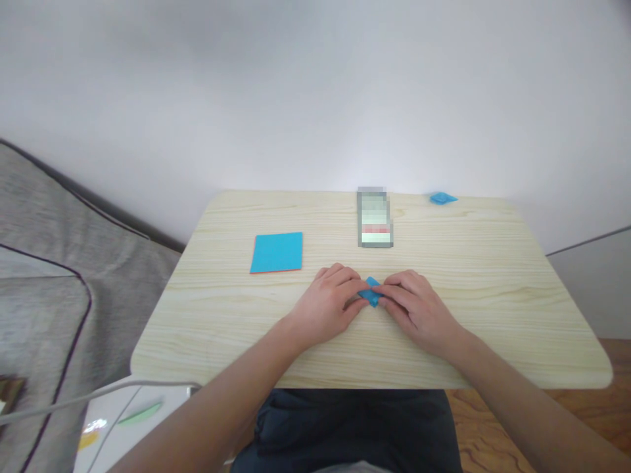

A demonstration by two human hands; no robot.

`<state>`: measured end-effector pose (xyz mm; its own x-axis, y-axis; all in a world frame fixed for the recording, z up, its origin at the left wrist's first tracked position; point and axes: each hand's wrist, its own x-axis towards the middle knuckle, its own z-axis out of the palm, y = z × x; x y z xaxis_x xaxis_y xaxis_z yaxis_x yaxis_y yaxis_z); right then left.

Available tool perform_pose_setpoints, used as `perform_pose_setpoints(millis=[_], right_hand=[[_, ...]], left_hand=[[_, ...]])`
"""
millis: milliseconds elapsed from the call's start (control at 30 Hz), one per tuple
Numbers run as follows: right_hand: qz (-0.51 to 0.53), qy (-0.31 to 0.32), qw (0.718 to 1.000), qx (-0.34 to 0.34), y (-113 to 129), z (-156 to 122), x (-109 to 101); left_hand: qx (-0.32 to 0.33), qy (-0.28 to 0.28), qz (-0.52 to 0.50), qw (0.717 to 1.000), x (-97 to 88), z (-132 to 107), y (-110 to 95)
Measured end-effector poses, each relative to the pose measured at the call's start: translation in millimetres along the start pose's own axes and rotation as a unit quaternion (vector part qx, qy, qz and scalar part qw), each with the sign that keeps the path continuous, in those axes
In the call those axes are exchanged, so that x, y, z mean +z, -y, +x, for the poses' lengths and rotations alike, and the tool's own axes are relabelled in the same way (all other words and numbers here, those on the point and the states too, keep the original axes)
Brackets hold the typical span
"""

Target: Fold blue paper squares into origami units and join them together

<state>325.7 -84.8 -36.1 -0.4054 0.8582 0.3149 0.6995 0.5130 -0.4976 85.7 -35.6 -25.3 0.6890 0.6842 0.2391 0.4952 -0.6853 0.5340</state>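
Between my two hands, just above the tabletop near its middle, is a small folded piece of blue paper [371, 292]. The fingers of my left hand [331, 301] pinch its left side. My right hand [418, 309] pinches the right side, thumb below and index finger on top. Fingertips cover parts of the paper, so its full folded shape is hidden. To the left lies a stack of square blue paper [277, 252] with a thin red edge showing. A folded blue paper piece [443, 198] with pointed ends rests at the back right.
The light wood-grain table [236, 328] stands against a white wall [315, 98]. A phone [375, 218], its screen blurred, lies toward the back edge. Left of the table is a grey sofa [123, 302]. A pale cable [113, 391] runs past the front left corner.
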Motion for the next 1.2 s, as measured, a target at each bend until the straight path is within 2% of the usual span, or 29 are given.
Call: perform_pose_setpoints(millis=[233,400,667,767,900,967,1200], right_hand=[[-0.002,0.000,1.000,0.007,1,-1,1],[-0.041,-0.006,0.999,0.020,6,1,3],[-0.082,0.036,0.995,0.043,13,7,1],[-0.058,0.026,0.997,0.041,7,6,2],[-0.016,-0.046,0.997,0.062,1,1,4],[-0.012,-0.062,0.995,0.075,0,0,5],[-0.048,-0.005,0.988,0.144,9,9,1]], left_hand=[[0.024,-0.023,0.039,0.999,4.6,-2,-3],[0.040,-0.047,0.055,0.997,6.6,-3,-4],[0.045,-0.063,0.057,0.995,8.2,-2,-4],[0.031,-0.073,0.053,0.995,10.3,-2,-5],[0.001,-0.082,0.024,0.996,12.1,-2,-2],[-0.016,-0.084,0.002,0.996,12.2,-2,-1],[-0.088,-0.088,-0.013,0.992,6.9,2,-2]])
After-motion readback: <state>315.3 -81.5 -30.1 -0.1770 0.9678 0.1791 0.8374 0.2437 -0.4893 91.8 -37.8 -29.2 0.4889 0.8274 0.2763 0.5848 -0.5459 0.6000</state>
